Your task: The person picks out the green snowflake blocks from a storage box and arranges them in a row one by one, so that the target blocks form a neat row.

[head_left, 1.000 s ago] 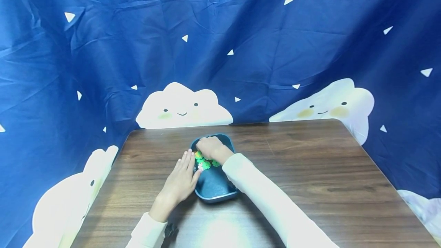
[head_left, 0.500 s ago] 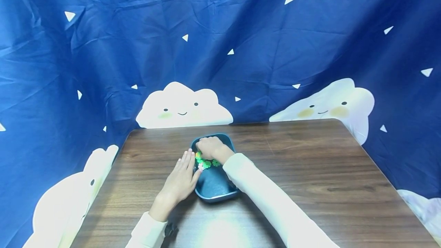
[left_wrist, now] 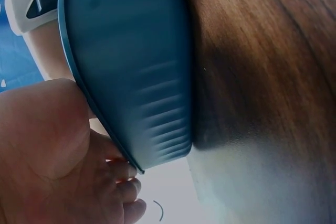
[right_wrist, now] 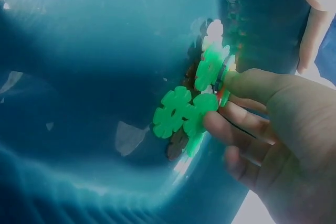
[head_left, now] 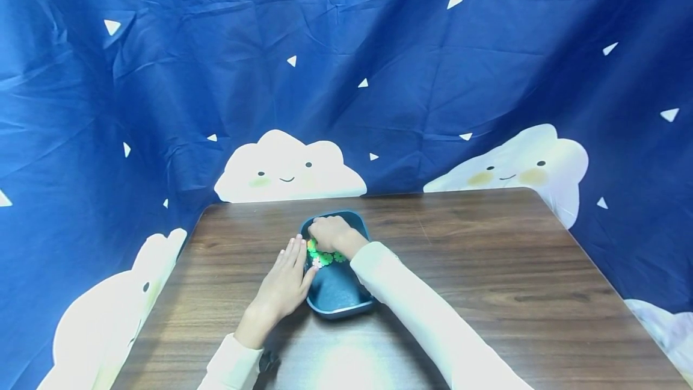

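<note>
A dark blue-green plastic basin [head_left: 337, 295] stands on the wooden table. In its far half lie several small flower-shaped plastic discs [head_left: 325, 259], mostly green, with a pink and an orange one. My left hand [head_left: 280, 286] rests over the basin's left rim with its fingers extended; the left wrist view shows the palm [left_wrist: 44, 145] beside the rim. Inside the basin, my right hand [head_left: 331, 232] pinches discs at the wall between thumb and fingers, where a green disc [right_wrist: 209, 69] shows by the thumb. Two green discs [right_wrist: 172, 112] lie just below. The fingers partly hide the held discs.
The brown wooden table [head_left: 487, 257] extends on both sides of the basin. Behind it hangs a blue curtain [head_left: 390, 77] printed with clouds and white triangles. A small dark object [head_left: 265, 361] shows beside the left cuff.
Several discs near the left thumb have shifted slightly inside the basin. Both hands and the basin stay almost in the same place.
</note>
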{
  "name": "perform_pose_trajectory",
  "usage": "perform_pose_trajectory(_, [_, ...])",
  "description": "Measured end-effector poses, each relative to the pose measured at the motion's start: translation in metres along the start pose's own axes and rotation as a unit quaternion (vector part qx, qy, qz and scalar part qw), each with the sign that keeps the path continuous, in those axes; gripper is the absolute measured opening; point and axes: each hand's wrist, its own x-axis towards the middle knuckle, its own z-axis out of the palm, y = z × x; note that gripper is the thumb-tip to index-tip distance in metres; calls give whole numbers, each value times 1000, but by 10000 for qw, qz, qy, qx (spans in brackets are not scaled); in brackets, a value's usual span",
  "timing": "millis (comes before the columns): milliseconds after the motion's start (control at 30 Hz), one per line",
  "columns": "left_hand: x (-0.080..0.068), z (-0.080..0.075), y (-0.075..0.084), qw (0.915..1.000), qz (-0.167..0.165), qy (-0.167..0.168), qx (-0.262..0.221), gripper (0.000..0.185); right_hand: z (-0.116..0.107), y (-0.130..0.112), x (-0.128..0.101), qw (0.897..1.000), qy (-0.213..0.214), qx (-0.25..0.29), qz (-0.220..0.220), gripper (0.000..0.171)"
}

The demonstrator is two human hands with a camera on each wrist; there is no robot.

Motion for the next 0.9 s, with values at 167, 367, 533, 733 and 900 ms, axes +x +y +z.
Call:
perform_pose_trajectory(167, [1, 1, 1, 10000, -7, -9, 4, 66, 0, 2, 0, 10000, 90, -20, -30, 23])
perform_pose_trajectory(367, [1, 0, 1, 9997, 100, 55, 196, 65, -7, 6, -4, 9994, 243, 169, -152, 30])
perform_pose_trajectory(533, [0, -2, 1, 9997, 69, 125, 194, 62, -22, 10, -12, 9980, 466, 334, -278, 36])
perform_pose_trajectory(733, [0, -2, 1, 9997, 120, 170, 153, 60, -36, 21, -25, 9953, 766, 420, -417, 36])
perform_pose_trajectory(900, [1, 0, 1, 9993, 206, 272, 181, 59, -46, 31, -39, 9928, 1049, 304, -485, 32])
